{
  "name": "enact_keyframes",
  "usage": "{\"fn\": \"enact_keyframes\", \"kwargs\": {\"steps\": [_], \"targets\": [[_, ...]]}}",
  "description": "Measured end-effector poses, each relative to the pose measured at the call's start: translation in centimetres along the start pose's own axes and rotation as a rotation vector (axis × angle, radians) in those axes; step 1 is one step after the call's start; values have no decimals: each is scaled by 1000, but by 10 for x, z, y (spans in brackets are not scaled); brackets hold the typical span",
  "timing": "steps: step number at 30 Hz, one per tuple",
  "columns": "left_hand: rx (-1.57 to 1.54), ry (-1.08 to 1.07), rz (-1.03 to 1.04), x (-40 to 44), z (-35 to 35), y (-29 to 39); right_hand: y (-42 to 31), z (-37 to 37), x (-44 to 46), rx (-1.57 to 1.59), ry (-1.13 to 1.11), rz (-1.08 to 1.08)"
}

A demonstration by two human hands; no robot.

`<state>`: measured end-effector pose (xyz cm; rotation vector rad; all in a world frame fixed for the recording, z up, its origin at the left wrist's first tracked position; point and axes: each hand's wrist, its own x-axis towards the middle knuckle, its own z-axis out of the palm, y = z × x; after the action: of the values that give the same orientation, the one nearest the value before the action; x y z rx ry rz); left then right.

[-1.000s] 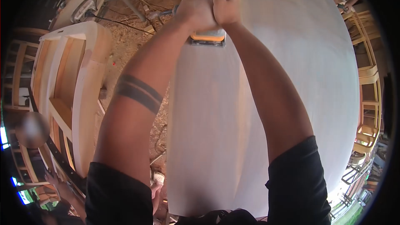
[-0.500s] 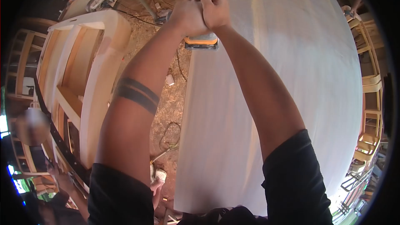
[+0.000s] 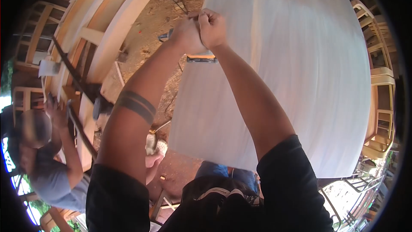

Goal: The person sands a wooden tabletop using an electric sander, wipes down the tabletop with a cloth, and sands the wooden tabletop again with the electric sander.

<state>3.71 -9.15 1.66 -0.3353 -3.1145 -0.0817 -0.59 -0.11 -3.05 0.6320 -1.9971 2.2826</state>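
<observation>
My left hand (image 3: 189,34) and my right hand (image 3: 213,29) are pressed side by side, both closed over the top of an orange and black sander (image 3: 201,58). Most of the sander's body is hidden beneath them; its orange band and dark flat base show below. It rests near the left edge of a large pale wooden panel (image 3: 279,103). A bluish part of the tool (image 3: 165,37) sticks out left of my left hand.
Left of the panel stands a wooden frame (image 3: 92,36) with slats. A co-worker (image 3: 56,176) is at the lower left, a hand on a dark bar. More curved wooden frames (image 3: 382,77) line the right side. Dust and scraps cover the ground (image 3: 150,28).
The view has shifted back, bringing the panel's near edge and my torso into sight. My hands and the sander are closer to that edge. More of the co-worker shows.
</observation>
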Motion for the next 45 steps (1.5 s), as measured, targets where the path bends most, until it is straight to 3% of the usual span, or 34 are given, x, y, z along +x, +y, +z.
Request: {"fn": "enact_keyframes", "kwargs": {"steps": [4,9,12,14,17,20,23,24,27,30,32,35,40,42,45], "targets": [[15,-13,-61,-84,-1,26,-32,16,-78,3,-43,-43],[27,-181,-177,-168,-9,55,-60,35,-161,47,-60,-23],[106,-237,-98,-205,-4,73,-73,31,-203,34,-69,6],[-10,-273,-149,-226,-4,83,-78,26,-228,-2,-82,-64],[-6,-289,-89,-256,-11,102,-97,19,-260,-45,-80,-52],[-191,-295,33,-275,-36,124,-111,16,-287,-88,-36,-117],[-108,-167,237,-295,14,110,-116,12,-316,-181,-20,-127],[-183,-114,290,-301,-6,124,-119,9,-325,-238,-14,-117],[-138,-260,153,-314,-30,152,-145,-3,-357,-318,89,-60],[-167,-113,82,-341,-32,161,-162,-30,-408,-469,200,-25],[-228,-64,114,-360,-25,157,-162,-61,-455,-614,242,63],[-258,12,95,-397,-15,151,-150,-117,-521,-560,288,399],[-441,-100,-64,-454,-17,139,-120,-281,-559,-946,189,861],[-469,-138,-105,-472,-19,134,-168,-311,-548,-1227,203,970],[-503,-93,-98,-494,-5,119,-190,-330,-540,-1238,393,949]]}}
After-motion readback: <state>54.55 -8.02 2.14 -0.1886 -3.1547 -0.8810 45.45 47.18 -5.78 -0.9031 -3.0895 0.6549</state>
